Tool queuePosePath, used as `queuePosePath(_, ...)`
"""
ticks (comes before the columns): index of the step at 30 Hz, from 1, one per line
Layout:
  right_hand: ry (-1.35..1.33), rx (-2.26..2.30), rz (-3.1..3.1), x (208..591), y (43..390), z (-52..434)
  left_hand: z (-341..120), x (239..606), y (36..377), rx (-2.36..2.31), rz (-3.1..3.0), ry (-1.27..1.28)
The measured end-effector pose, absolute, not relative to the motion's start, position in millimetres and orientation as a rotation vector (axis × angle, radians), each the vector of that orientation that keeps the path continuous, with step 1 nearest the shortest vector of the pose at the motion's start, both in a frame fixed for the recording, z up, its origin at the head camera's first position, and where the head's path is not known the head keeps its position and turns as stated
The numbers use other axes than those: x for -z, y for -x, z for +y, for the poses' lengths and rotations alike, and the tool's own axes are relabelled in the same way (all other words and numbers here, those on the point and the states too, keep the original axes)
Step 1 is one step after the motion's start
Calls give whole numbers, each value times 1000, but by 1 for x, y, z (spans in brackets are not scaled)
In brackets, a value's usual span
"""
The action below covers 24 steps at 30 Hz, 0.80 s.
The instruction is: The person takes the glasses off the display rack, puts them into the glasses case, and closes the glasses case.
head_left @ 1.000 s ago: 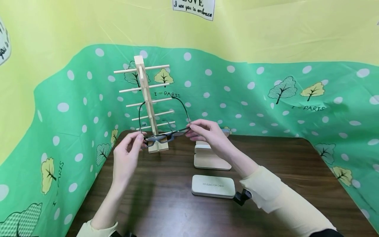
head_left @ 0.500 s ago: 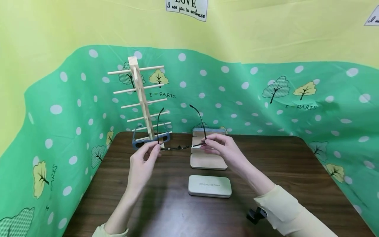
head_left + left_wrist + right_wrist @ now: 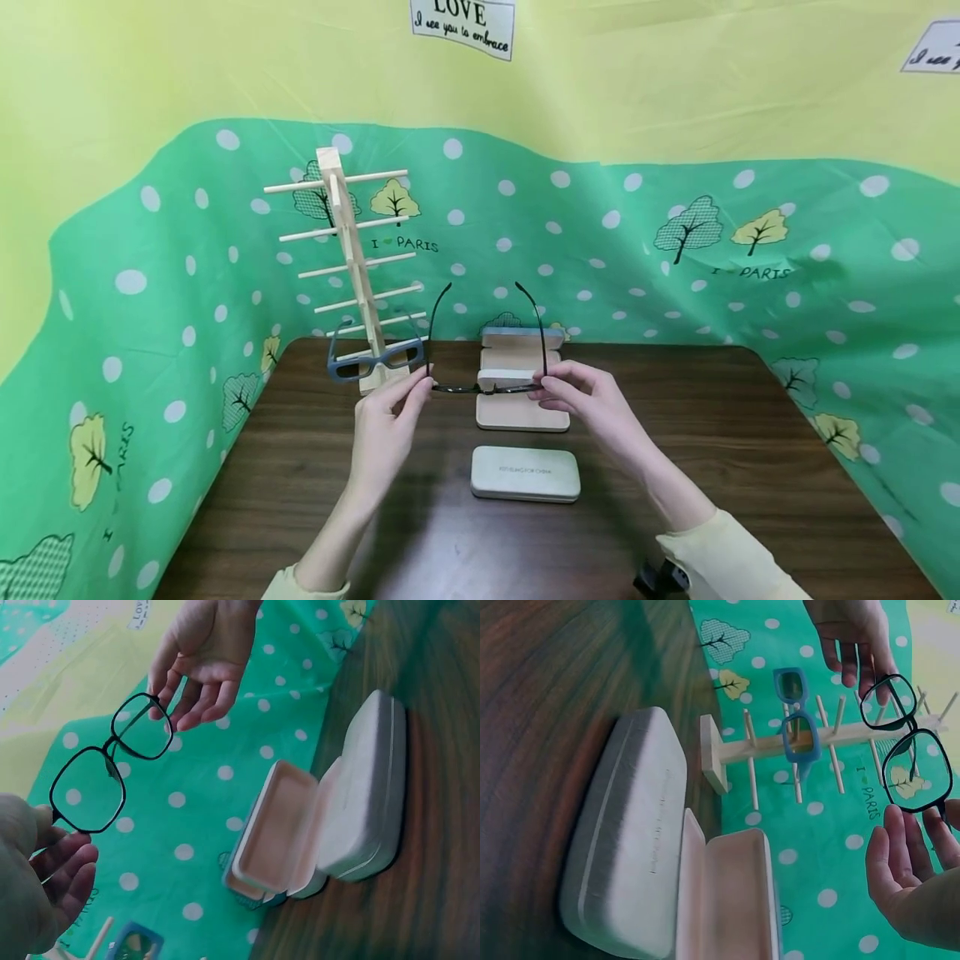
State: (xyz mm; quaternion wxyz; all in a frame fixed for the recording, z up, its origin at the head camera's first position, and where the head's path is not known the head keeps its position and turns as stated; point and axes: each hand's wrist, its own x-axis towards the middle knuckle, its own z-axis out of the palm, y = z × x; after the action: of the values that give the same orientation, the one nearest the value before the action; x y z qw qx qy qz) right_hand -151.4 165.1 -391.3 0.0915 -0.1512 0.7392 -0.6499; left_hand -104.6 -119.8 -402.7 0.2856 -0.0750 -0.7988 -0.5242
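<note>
A pair of black-framed glasses (image 3: 480,389) is held above the table with its temples spread and pointing away from me. My left hand (image 3: 386,429) pinches the frame at its left corner, by the hinge. At the opposite corner my right hand (image 3: 600,408) pinches the frame between thumb and fingers. Both lenses show clearly in the left wrist view, where the black glasses (image 3: 88,789) hang between the two hands. Blue-framed glasses (image 3: 375,361) rest low on a wooden display rack (image 3: 351,242), left of my left hand.
A closed pale glasses case (image 3: 525,473) lies on the dark wooden table (image 3: 675,450), nearest me. Behind it, pink-lined glasses cases (image 3: 522,412) stand open, one behind another, partly hidden by the glasses and right hand. The rack's upper pegs stick out on both sides. Patterned cloth hangs behind.
Both hands have carried the black glasses right and down, away from the rack, levelling the frame. The blue glasses on the rack have come into plain view. The head view has shifted slightly.
</note>
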Motion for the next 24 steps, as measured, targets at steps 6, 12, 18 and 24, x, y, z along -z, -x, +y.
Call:
queuePosePath(6, 404, 1997, 2191, 406, 142, 169, -107, 416, 101, 1461, -2091, 130)
queuePosePath(12, 327, 2067, 2159, 417, 132, 171, -97, 426, 101, 1492, -2076, 135)
queuePosePath(18, 266, 2084, 2165, 423, 126, 173, -93, 430, 98, 1676, -2142, 83)
queuePosePath(24, 245, 2133, 2146, 426, 123, 175, -92, 432, 100, 1792, -2194, 93)
